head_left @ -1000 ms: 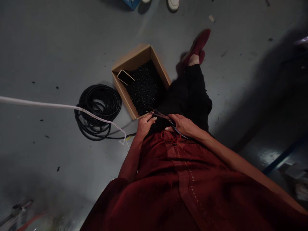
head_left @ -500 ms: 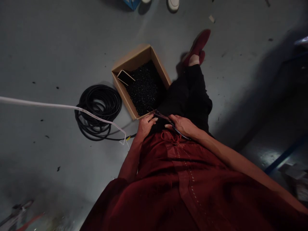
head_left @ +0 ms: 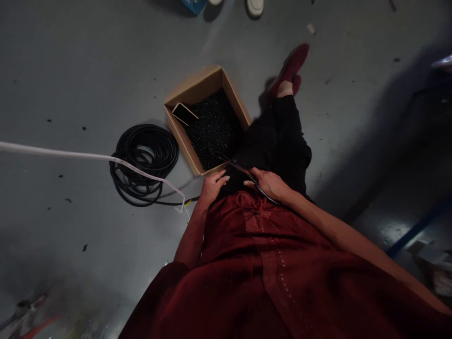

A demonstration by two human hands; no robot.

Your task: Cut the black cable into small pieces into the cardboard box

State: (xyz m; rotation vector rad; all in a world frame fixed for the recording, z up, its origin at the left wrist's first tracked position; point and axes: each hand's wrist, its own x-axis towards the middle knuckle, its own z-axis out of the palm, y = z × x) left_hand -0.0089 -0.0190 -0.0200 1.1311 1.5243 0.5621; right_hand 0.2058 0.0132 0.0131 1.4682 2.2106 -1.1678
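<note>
My left hand (head_left: 212, 186) is closed at the near corner of a cardboard box, fingers and thumb pinched together. A black tube (head_left: 193, 200) runs from a coil (head_left: 123, 176) on the floor to this hand, where the fingers hide it. In my right hand (head_left: 268, 183) is a pair of scissors (head_left: 243, 171) with dark handles, its blades pointing over the box's near edge, just beyond my left fingertips. Many short black pieces (head_left: 212, 129) fill the bottom of the cardboard box (head_left: 180, 141). A dark rectangle with a pale rim (head_left: 185, 114) leans inside its left corner.
A pale cord (head_left: 70, 153) crosses above the coil from the left and bends near a yellow tag (head_left: 188, 203). My outstretched leg (head_left: 282, 122) lies right of the box. Another person's white shoes (head_left: 254, 7) and a blue box (head_left: 194, 5) are at the top.
The scissors and my right hand have shifted slightly up and to the right. My left fingers have drawn back a little to the left. The box and coil have stayed put.
</note>
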